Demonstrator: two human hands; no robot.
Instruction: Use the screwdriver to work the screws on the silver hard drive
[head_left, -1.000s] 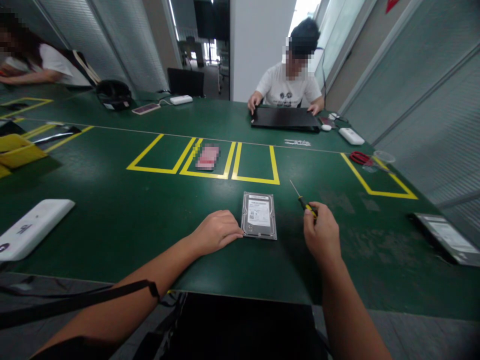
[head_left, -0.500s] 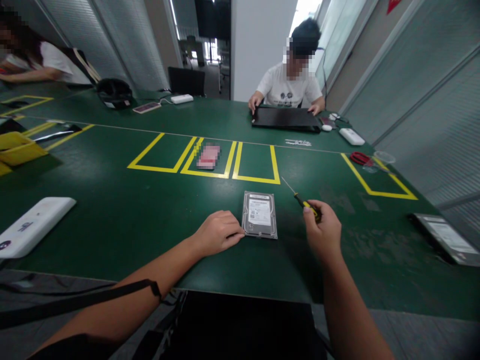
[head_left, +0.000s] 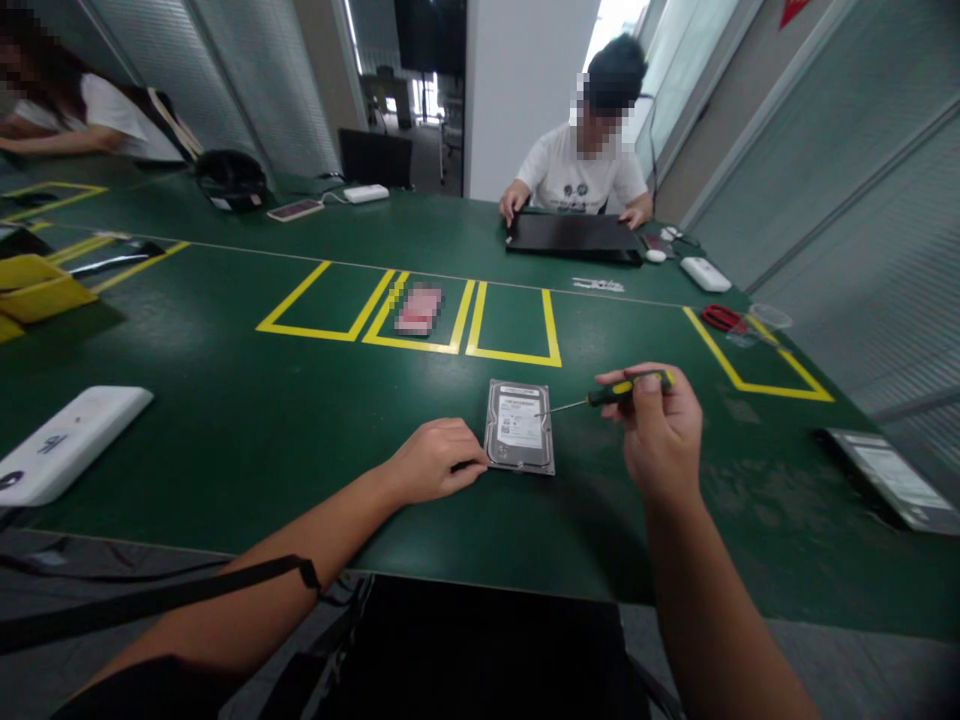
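A silver hard drive (head_left: 520, 427) lies flat on the green table (head_left: 225, 420), label up. My left hand (head_left: 435, 462) rests on the table with curled fingers touching the drive's left edge. My right hand (head_left: 660, 425) is raised just right of the drive, fingers pinched on a small screwdriver (head_left: 611, 393) with a black and yellow handle. Its thin shaft points left, with the tip over the drive's upper right part.
Yellow tape boxes (head_left: 409, 310) mark the table beyond the drive, one holding a pink item (head_left: 418, 308). A white device (head_left: 64, 443) lies left, a flat tablet-like device (head_left: 892, 475) right. A person (head_left: 581, 165) sits opposite at a black laptop (head_left: 574, 238); another sits far left.
My right hand has lifted and swung the screwdriver from pointing away to pointing left over the drive. My left hand has stayed at the drive's edge.
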